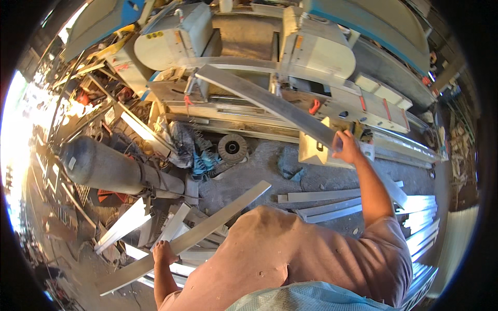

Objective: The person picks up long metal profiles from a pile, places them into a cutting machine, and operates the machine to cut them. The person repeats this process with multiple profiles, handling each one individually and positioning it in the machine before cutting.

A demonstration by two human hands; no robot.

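Note:
My right hand (347, 147) is closed on a long flat metal bar (264, 103), gripping it past its middle. This bar slants from the machine at the top down to the right, its near end behind my forearm. Low on the left, my left hand (163, 252) is closed around the edge of a second flat metal bar (220, 210). That one tilts up to the right, its far end above the floor and its near end by the lower left. Shorter metal profiles (179, 223) lie beneath it.
A grey gas cylinder (98, 163) lies at the left amid scrap. A ribbed round coil (232, 148) sits on the floor before the machine bench (238, 111). Metal lengths (327, 196) lie right of centre, with a bright stack (423, 223) beyond my right arm.

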